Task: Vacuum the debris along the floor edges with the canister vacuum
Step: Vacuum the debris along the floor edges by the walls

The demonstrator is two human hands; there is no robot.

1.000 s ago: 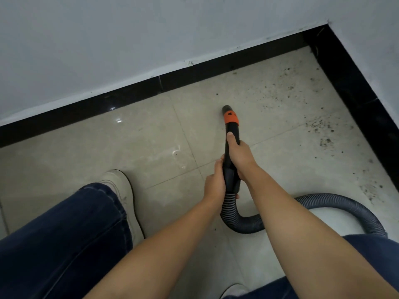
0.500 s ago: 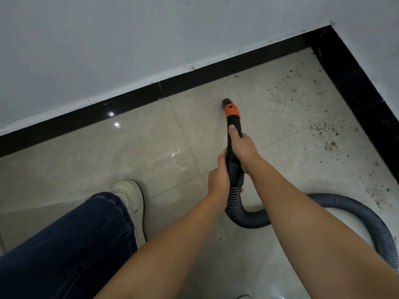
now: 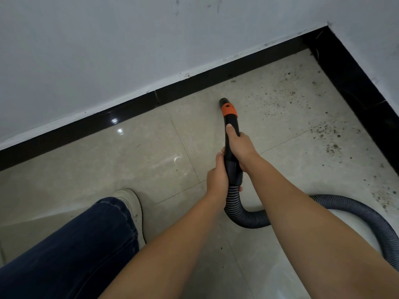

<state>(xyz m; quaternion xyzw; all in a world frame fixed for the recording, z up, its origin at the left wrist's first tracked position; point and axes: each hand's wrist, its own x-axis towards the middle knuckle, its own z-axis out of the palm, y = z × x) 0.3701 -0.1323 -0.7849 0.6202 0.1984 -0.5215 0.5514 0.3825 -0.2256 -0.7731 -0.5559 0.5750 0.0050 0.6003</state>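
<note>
Nozzle (image 3: 224, 104) has crept fwd vs 1 s ago, now nearer the black skirting (image 3: 194, 87) but not touching it; tip sits on or just above the tile, can't tell which. Grip unchanged: right hand (image 3: 241, 147) wraps the black wand (image 3: 232, 134), thumb laid along the top twd the orange collar (image 3: 229, 110); left hand (image 3: 217, 175) curls round the wand's lower end just above the ribbed hose (image 3: 248, 216). Hose loops behind the wand, runs off right of it. Canister not in view.

Meaning: approach phase imo, bulk of debris (image 3: 323, 130) is right of the nozzle twd the corner (image 3: 317, 39), untouched. More specks by the right-hand skirting.

Surface: glossy beige tile (image 3: 129, 160), left of nozzle looks clean bar a few specks. Grey-white walls, scuffed. Jeans leg (image 3: 71, 251) and pale shoe (image 3: 131, 203) left of the wand.
</note>
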